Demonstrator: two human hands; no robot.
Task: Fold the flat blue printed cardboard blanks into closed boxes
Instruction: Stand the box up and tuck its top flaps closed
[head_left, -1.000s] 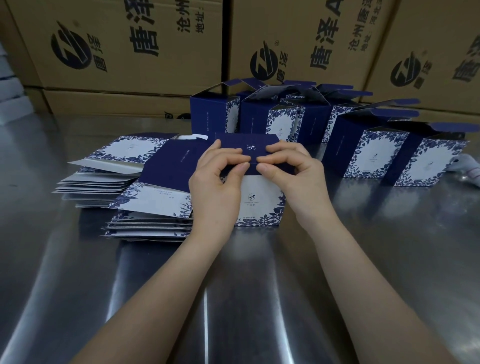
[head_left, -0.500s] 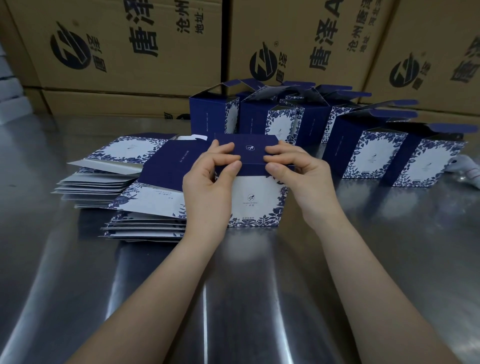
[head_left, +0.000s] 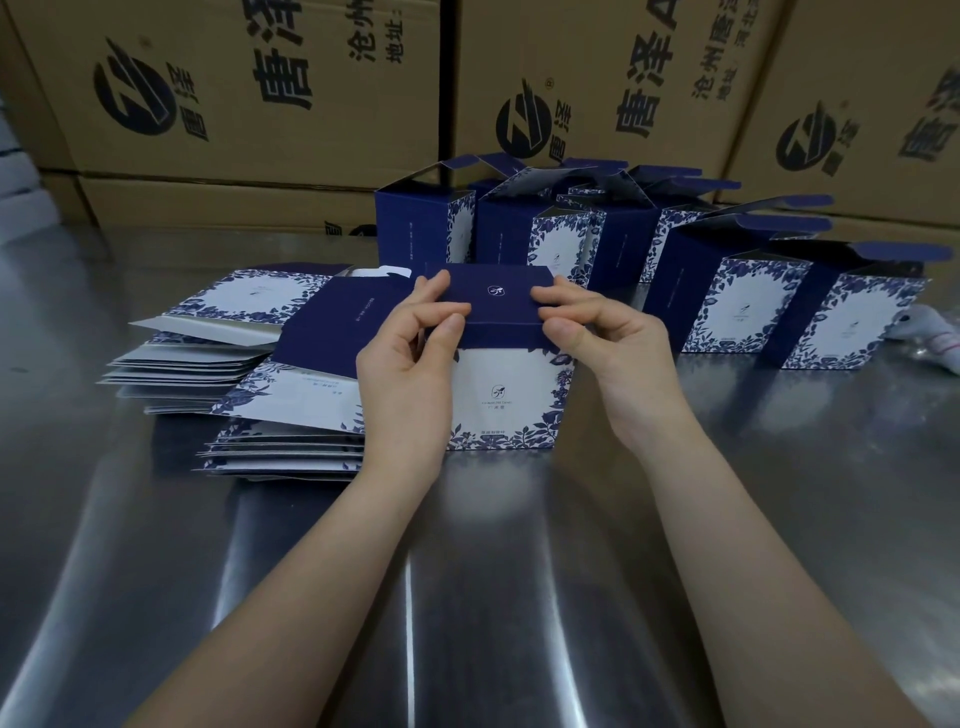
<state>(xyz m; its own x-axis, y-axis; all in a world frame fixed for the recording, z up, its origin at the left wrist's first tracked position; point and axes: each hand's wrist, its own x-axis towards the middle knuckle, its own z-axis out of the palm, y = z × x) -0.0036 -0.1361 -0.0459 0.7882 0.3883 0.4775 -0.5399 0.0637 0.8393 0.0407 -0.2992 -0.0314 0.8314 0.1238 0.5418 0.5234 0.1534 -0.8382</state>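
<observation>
While the blue-and-white box (head_left: 506, 384) stands upright on the steel table (head_left: 519, 597), both hands meet at its top, one at each side of the dark blue lid flap (head_left: 491, 301). The left hand (head_left: 410, 374) pinches the flap's left edge, fingers on top and thumb pressed against the front just below the fold; the right hand (head_left: 608, 348) grips the right edge the same way. The flap lies nearly flat across the opening, so the box sits between and slightly beyond the two palms, its white floral front face turned toward the wearer. Just left of the box, partly under the left hand, lie two stacks of flat blanks (head_left: 249, 364). Behind and to the right stand several folded boxes (head_left: 737, 306) with their top flaps open, and brown shipping cartons (head_left: 249, 88) line the back.
</observation>
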